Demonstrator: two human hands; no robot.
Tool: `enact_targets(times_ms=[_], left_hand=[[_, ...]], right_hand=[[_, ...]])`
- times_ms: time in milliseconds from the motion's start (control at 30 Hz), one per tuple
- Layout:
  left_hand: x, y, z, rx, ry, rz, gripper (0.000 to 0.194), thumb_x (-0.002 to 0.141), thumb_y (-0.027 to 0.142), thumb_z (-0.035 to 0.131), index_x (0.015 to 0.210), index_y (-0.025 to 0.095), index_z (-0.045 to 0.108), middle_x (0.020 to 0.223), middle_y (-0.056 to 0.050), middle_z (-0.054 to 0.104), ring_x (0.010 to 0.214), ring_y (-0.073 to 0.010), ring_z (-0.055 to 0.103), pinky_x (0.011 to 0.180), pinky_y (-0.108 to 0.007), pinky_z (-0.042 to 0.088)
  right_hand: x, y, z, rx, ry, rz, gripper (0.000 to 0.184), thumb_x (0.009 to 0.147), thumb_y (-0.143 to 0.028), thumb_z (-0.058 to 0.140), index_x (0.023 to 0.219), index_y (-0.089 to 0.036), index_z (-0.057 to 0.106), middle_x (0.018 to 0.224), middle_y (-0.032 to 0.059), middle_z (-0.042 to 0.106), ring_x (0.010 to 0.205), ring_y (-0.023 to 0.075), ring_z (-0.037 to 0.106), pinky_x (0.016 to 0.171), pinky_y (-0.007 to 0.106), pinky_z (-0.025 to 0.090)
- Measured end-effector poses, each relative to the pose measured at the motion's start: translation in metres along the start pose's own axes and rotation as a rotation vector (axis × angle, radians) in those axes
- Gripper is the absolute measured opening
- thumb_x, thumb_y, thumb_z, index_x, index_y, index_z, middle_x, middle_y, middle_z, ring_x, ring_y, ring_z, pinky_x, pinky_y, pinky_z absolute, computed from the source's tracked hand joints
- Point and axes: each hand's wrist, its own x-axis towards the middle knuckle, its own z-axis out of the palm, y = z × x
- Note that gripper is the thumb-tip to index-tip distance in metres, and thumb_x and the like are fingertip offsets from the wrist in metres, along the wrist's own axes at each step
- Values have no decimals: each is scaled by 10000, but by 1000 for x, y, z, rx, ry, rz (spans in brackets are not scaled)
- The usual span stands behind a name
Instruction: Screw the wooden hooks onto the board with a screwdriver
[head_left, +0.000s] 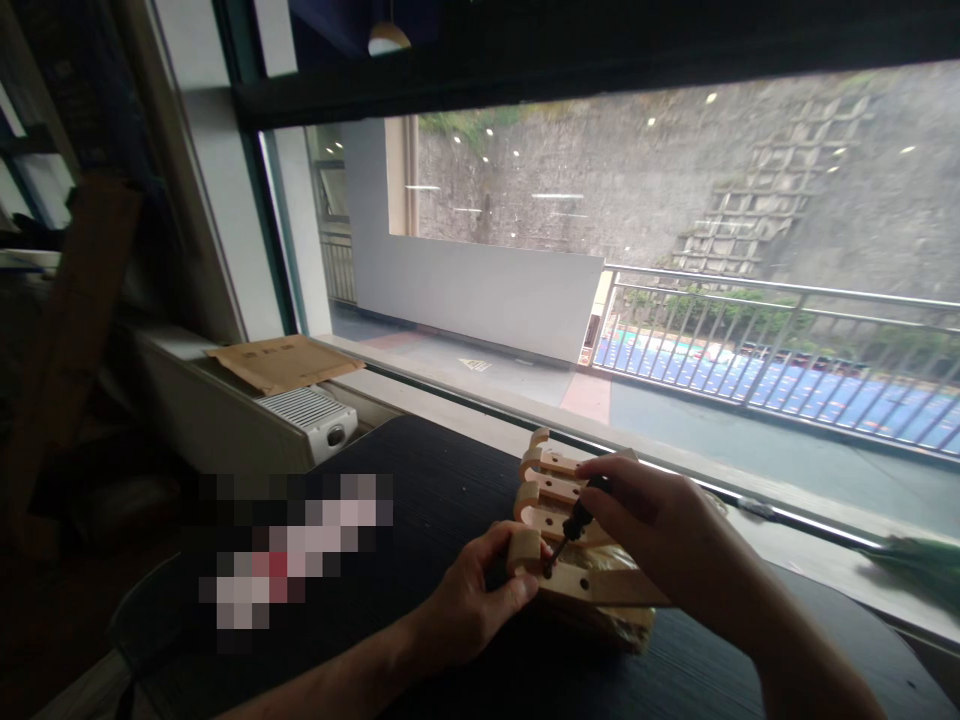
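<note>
My left hand point(472, 598) pinches the curled end of the nearest wooden hook strip point(611, 588), thumb on the near side and fingers behind. In my right hand point(656, 515) is a screwdriver point(576, 522) with a dark handle, slanting down to the left. Its tip meets the strip at a dark hole near the curl; whether a screw sits there is too small to tell. Several similar strips with curled ends and holes stand in a row behind, one of them a hook strip point(531, 497). Beneath them lies a shiny, plastic-wrapped bundle point(630, 628), partly hidden.
The dark tabletop point(442, 480) stands against a window ledge. A brown envelope point(289, 362) rests on a white vented unit point(330, 425) at the left. A blurred-out patch point(300, 550) covers something on the table. Green leaves point(919, 565) show at the right edge.
</note>
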Motion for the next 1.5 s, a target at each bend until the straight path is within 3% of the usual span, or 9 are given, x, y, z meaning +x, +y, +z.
enact_targets(times_ms=[100,500,633,800,1100,1300,1500], left_hand=[[0,0,0,0,-3,-11,168,807,170,573,975,175,577,937,-30,608,849,-151,520,787,-266,411],[-1,-1,0,21,-9,-12,179,805,158,569,983,172,579,942,-33,617,826,-144,521,790,-271,415],[0,0,-1,12,-13,-6,177,808,157,566,984,171,577,950,-38,613,873,-160,527,809,-278,413],[1,-2,-1,9,-7,-3,185,804,152,573,987,175,577,958,-37,610,872,-156,525,815,-276,411],[0,-2,0,6,2,-19,179,800,154,576,978,173,585,928,-29,602,846,-150,526,790,-273,416],[0,-2,-1,3,-10,-10,182,810,160,567,991,177,577,952,-35,609,851,-151,527,805,-281,415],[0,-2,0,-2,4,-14,189,805,173,573,994,173,581,962,-44,607,885,-170,537,816,-298,417]], right_hand=[[-1,-1,-1,47,-22,-11,288,867,-463,478,970,-262,659,778,-24,660,634,115,539,569,230,408],[6,9,4,5,58,45,278,862,-438,480,859,-236,671,709,-10,668,611,127,552,557,261,402],[3,6,2,-22,8,34,273,833,-476,515,918,-276,680,690,-32,648,575,113,517,525,245,387],[2,6,2,68,-29,-11,256,852,-445,506,919,-267,676,793,-23,674,678,123,568,595,238,420],[6,15,7,24,11,44,300,861,-455,478,854,-230,677,729,0,672,663,144,566,601,277,414],[1,6,3,5,2,28,280,839,-481,506,956,-282,664,713,-29,651,603,125,526,543,252,398],[3,7,4,33,10,-8,265,856,-418,493,893,-230,676,744,-7,666,653,130,564,583,251,417]])
